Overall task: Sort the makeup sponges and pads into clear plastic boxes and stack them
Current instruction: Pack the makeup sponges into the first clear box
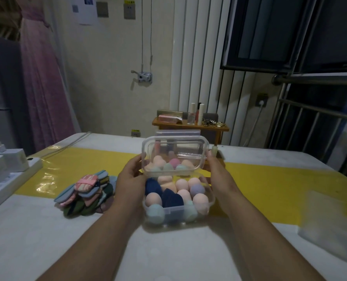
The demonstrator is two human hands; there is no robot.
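A clear plastic box point(174, 217) stands on the table in front of me, filled with several egg-shaped makeup sponges point(181, 192) in peach, navy, teal and lilac. Both my hands hold its clear lid point(175, 151) tilted up over the back of the box. My left hand point(131, 176) grips the lid's left edge and my right hand point(217, 169) grips its right edge. A pile of flat makeup pads point(87, 191) in blue, pink and green lies to the left of the box, loose on the table.
A white power strip with chargers point(8, 169) sits at the table's left edge. A blurred pale object point(330, 226) lies at the right. Behind the table stands a small wooden shelf point(190, 125) with bottles and cosmetics. A yellow strip point(280, 185) crosses the table.
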